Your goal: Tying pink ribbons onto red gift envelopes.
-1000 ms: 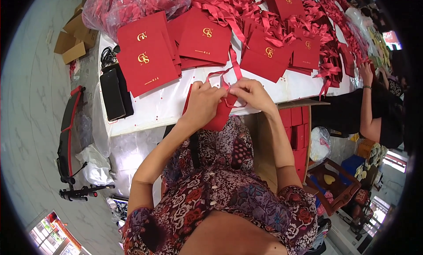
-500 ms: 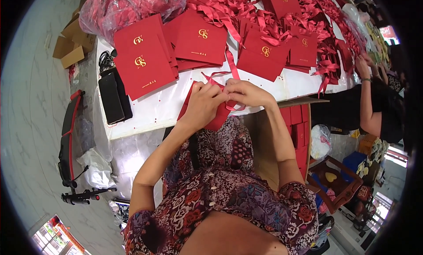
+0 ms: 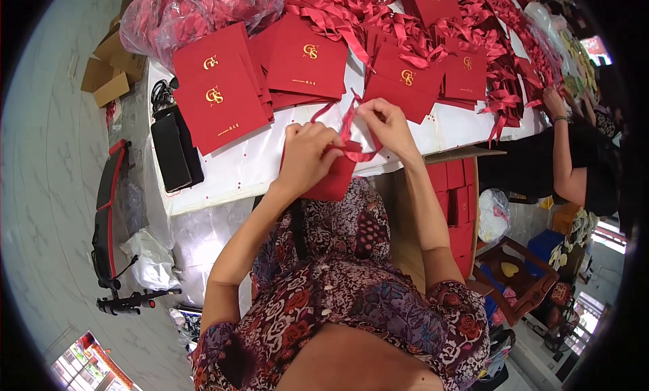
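Note:
A small flat red paper bag (image 3: 330, 187) rests at the front edge of the table, partly covered by my left hand (image 3: 309, 160). That hand is closed, thumb and fingers pinching a red ribbon (image 3: 362, 156) against the bag. The ribbon makes a loop to the right of my left thumb, and a loose end rises toward the table. My right hand (image 3: 391, 129), up and to the right, is closed with thumb and forefinger together on another stretch of the ribbon. Its exact grip is partly hidden by the fingers.
Stacks of red bags with gold emblems (image 3: 222, 117) lie on the white table (image 3: 233, 178), with heaps of red ribbon (image 3: 338, 22) behind. A black phone (image 3: 170, 151) lies at the left. An open carton of red boxes (image 3: 460, 208) stands below right. Another person's arm (image 3: 564, 151) is at far right.
My right hand has moved away from my left, up and to the right, drawing the ribbon with it. My left hand stays at the bag, and the ribbon loop now shows between them.

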`<state>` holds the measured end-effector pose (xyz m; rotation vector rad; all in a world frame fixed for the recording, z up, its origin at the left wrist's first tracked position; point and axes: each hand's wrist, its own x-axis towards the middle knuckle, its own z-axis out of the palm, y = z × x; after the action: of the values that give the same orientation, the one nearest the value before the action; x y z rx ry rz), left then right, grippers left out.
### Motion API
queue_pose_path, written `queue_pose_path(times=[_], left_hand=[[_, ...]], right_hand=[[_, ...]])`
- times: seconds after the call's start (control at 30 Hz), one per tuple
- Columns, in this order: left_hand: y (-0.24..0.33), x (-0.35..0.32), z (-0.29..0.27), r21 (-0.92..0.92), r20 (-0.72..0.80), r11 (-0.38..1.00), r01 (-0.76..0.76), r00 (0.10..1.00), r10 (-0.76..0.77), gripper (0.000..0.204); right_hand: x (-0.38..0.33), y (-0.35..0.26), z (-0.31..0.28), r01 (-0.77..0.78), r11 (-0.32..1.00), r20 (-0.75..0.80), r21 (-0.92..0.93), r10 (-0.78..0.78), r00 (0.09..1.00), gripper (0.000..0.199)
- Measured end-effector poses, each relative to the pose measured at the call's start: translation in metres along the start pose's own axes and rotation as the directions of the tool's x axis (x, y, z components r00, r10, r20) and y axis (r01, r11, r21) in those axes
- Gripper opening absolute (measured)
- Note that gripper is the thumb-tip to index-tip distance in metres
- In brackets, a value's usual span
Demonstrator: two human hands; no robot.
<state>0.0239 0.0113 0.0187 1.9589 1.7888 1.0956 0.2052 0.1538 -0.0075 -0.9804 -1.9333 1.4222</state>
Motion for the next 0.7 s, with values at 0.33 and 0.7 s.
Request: queue_pose_path(times=[0.33, 0.7], left_hand=[[-0.024, 0.003, 0.010, 0.125, -0.219, 0.987, 0.105, 0.973, -0.076, 0.022], [0.040, -0.021, 0.041, -0.690, 0.211, 0.618, 0.377, 0.921, -0.327, 0.029]], right_hand=[[-0.041, -0.041, -0.025, 0.054, 0.858, 0.263, -0.511, 0.096, 0.960, 0.020], [-0.030, -0.038, 0.030, -0.327, 0.814, 0.196, 0.480, 0.263, 0.945, 0.018]])
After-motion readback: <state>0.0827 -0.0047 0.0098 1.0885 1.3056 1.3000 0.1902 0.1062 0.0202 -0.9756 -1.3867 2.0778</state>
